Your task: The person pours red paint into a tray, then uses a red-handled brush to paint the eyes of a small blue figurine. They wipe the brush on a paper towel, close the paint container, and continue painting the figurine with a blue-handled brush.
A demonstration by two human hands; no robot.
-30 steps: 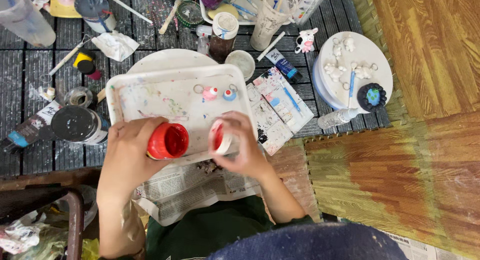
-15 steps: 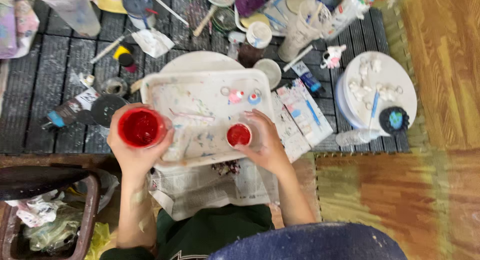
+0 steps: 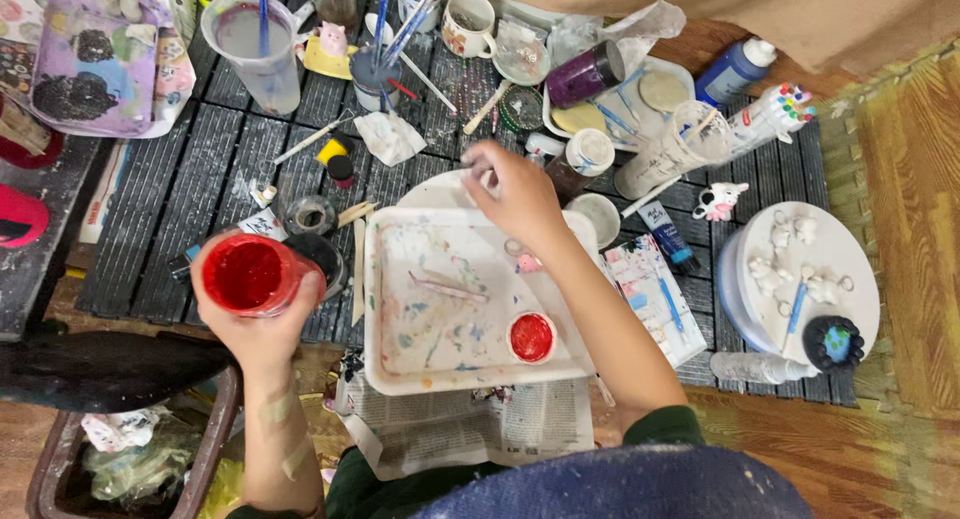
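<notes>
My left hand (image 3: 262, 324) grips an open jar of red paint (image 3: 246, 274) and holds it out to the left of the white paint-stained tray (image 3: 400, 349). The jar's red lid (image 3: 531, 337) lies face up on the tray's right side. My right hand (image 3: 515, 194) reaches past the tray's far edge with its fingers pinched together near a white plate (image 3: 432, 192); whether it holds anything small, I cannot tell. A thin tool (image 3: 447, 286) rests in the middle of the tray.
The dark slatted table (image 3: 190, 189) is crowded with cups of brushes (image 3: 377, 74), a water cup (image 3: 255, 49), paint bottles (image 3: 735, 71) and a round board with white figurines (image 3: 800, 269). Newspaper (image 3: 470, 429) lies under the tray. A bin (image 3: 130, 449) stands at the lower left.
My right hand has let go of the red lid, left it on the tray and reached to the far edge. My left hand has carried the jar further left.
</notes>
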